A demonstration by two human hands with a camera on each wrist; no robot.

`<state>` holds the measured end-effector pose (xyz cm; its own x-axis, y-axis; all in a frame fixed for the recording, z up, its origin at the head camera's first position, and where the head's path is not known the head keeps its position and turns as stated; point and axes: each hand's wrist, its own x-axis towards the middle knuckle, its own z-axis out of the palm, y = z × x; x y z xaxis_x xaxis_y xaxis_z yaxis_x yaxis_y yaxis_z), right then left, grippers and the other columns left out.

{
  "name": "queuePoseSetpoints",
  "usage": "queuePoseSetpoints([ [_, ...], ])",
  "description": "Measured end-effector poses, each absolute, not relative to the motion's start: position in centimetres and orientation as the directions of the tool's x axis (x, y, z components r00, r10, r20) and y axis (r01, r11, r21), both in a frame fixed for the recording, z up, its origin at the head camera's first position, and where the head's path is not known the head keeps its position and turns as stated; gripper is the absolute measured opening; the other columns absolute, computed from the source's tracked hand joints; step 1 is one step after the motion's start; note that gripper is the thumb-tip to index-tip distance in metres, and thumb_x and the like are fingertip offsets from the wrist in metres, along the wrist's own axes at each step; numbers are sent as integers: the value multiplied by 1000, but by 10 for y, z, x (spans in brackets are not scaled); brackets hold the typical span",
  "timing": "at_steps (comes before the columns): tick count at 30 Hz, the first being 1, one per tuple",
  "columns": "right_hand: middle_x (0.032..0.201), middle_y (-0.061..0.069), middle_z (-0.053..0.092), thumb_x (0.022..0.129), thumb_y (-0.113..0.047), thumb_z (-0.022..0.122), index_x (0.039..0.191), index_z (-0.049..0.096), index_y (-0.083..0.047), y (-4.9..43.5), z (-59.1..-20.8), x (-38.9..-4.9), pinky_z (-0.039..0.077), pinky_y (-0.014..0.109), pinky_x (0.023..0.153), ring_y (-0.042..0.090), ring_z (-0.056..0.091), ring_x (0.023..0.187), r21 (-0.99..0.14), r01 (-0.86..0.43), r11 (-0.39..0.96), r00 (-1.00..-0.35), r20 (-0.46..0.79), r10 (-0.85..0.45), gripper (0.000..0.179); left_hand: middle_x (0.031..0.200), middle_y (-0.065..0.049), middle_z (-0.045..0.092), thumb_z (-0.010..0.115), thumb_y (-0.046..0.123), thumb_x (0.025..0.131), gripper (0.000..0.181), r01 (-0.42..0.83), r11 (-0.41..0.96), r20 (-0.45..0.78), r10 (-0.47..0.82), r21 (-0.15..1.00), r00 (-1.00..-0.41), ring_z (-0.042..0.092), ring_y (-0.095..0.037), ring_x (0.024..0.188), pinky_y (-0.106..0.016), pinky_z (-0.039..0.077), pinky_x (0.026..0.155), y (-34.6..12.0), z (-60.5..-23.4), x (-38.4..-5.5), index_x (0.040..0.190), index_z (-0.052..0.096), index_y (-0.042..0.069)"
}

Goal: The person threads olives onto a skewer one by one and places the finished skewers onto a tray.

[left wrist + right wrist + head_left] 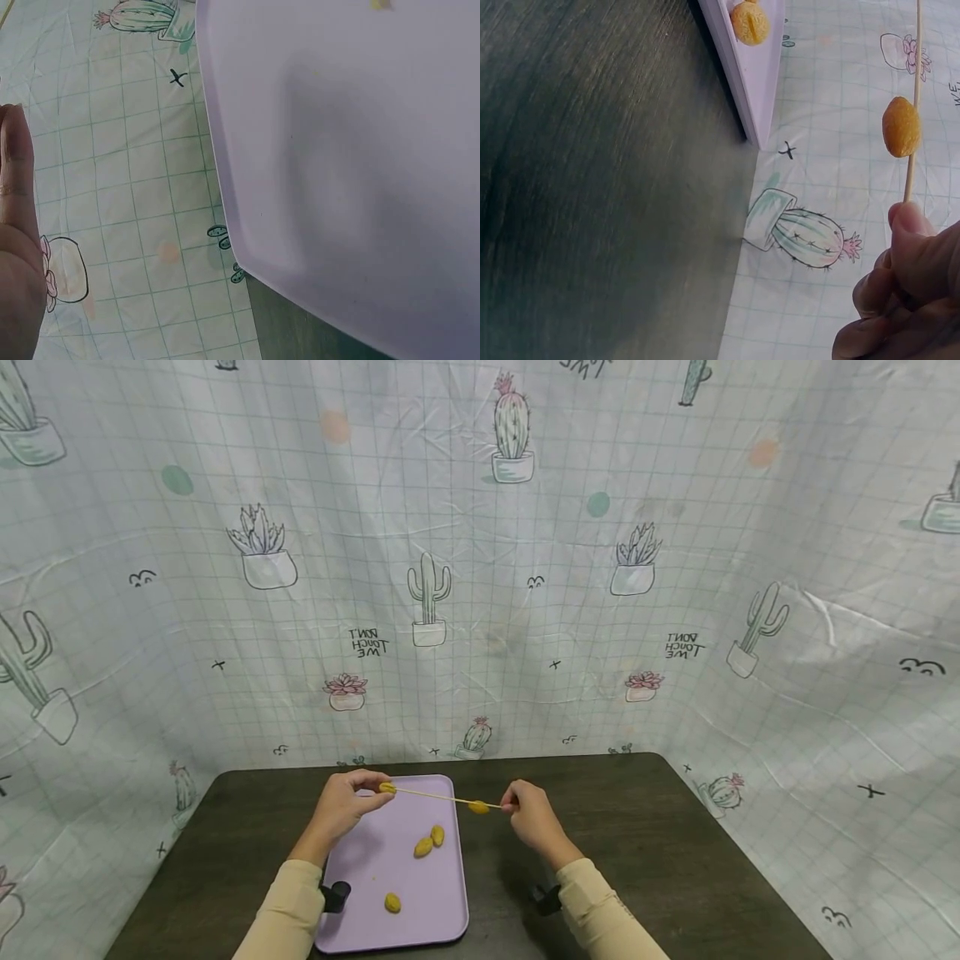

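From my end, both hands are busy and well apart, joined only by a thin skewer point(431, 794). The left hand point(339, 806) has its thumb and fingers pinched on a yellow piece point(387, 787) right at the skewer's far end. I can't tell whether the tip has actually gone into it. The left wrist view is no help, since the hand is mostly cut off at the edge there.

The right hand point(534, 817) is clamped on the opposite end of the skewer, thumb against curled fingers. Just beside those fingertips, on the stretch between the hands, sits a threaded piece point(901, 127), also yellow. So the skewer runs slightly downhill from left to right, held up in the air.

Further out, there's a lilac tray point(423, 918) below the left hand. I count three loose ones on it: two side by side, a plump one point(423, 847) and its neighbour point(438, 836), plus a stray one point(392, 902) nearer the front. Tray's on a dark wooden table point(607, 860), and behind everything hangs a cactus-print sheet point(480, 518).
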<state>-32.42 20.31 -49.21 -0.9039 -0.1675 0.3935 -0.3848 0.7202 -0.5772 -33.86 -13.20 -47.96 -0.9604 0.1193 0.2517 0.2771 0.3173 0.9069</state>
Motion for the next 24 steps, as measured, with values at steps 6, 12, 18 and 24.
queuePoseSetpoints([
  [6, 79, 0, 59, 85, 18, 66, 79, 63, -9, 202, -494, -324, 49, 31, 64, 13, 54, 71, -569, -379, 730, -906, 387, -170, 28, 92, -2, 75, 85, 12, 82, 20, 277, 284, 243, 150, 918, -958, 66, -20, 96, -30, 54, 75, -129, -479, -337, 101, 80, 12],
  [12, 79, -1, 58, 85, 19, 65, 81, 63, -9, 201, -495, -323, 48, 30, 63, 13, 53, 71, -583, -388, 714, -909, 371, -191, 28, 97, -3, 75, 85, 15, 84, 23, 280, 236, 240, 184, 931, -953, 66, -20, 98, -30, 54, 79, -123, -479, -336, 105, 79, 10],
  [18, 78, 0, 58, 85, 19, 65, 80, 62, -8, 201, -494, -323, 48, 30, 64, 13, 52, 71, -587, -384, 713, -909, 376, -180, 28, 95, -5, 74, 85, 16, 84, 25, 253, 174, 228, 151, 952, -962, 66, -19, 96, -30, 54, 80, -119, -480, -335, 105, 77, 7],
  [24, 78, 0, 58, 84, 20, 64, 79, 62, -8, 201, -492, -323, 47, 30, 63, 13, 51, 69, -591, -396, 703, -905, 381, -189, 29, 91, -7, 73, 87, 13, 81, 24, 226, 120, 213, 116, 967, -970, 67, -18, 85, -28, 55, 73, -116, -481, -335, 101, 78, 3],
])
